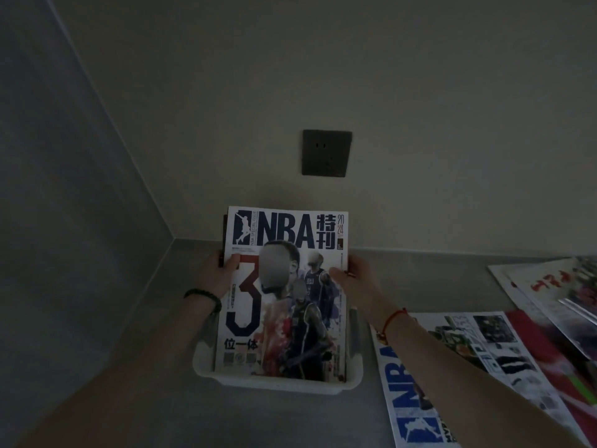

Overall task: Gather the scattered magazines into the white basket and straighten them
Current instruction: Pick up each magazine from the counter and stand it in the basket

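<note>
bare forearms, black bead bracelet, red string bracelet

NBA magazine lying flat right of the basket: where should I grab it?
Pinch the flat NBA magazine at its masthead edge, coming from the white basket side: that edge lies bare on the counter, while a red magazine appears to overlap the opposite edge.

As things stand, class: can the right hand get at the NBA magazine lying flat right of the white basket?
Probably yes: the flat NBA magazine lies mostly uncovered beneath that forearm, but the right hand must first release the upright magazine.
</note>
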Motion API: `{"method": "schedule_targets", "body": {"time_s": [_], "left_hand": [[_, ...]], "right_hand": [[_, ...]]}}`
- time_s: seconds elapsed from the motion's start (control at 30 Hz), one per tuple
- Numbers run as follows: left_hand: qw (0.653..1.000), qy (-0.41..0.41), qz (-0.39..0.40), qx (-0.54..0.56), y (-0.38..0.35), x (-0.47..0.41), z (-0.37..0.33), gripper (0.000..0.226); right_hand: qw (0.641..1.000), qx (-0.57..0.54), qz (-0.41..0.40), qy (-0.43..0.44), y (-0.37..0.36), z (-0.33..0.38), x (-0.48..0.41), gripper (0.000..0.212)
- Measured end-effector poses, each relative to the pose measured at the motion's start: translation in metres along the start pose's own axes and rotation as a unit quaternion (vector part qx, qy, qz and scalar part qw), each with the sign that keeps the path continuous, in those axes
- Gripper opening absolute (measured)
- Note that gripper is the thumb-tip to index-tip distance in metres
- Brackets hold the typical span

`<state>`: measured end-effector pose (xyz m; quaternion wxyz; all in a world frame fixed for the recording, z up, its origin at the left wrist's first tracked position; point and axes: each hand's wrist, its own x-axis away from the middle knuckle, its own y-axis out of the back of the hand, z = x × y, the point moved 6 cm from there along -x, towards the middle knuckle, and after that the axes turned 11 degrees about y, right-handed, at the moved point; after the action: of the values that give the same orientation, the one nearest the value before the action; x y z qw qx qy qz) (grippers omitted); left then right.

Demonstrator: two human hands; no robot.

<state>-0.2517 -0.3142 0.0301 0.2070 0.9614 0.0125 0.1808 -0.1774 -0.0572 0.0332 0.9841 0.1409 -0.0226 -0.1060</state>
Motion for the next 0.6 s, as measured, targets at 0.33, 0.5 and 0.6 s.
{"method": "schedule_targets", "body": {"time_s": [0.33,0.5,0.6], "left_hand": [[0.974,-0.165,-0.014,0.152,0.026,0.026,-0.050,0.028],[0.976,-0.174,-0.001,0.128,0.017,0.031,-0.031,0.035],[0.974,-0.180,0.012,0.135,0.014,0.031,-0.030,0.035]], "right_hand": [[0.983,-0.082,-0.050,0.157,0.018,0.060,0.005,0.022],[0.984,-0.063,-0.036,0.164,0.016,0.044,0.015,0.029],[0.981,-0.074,-0.015,0.178,0.014,0.042,0.014,0.034]]}}
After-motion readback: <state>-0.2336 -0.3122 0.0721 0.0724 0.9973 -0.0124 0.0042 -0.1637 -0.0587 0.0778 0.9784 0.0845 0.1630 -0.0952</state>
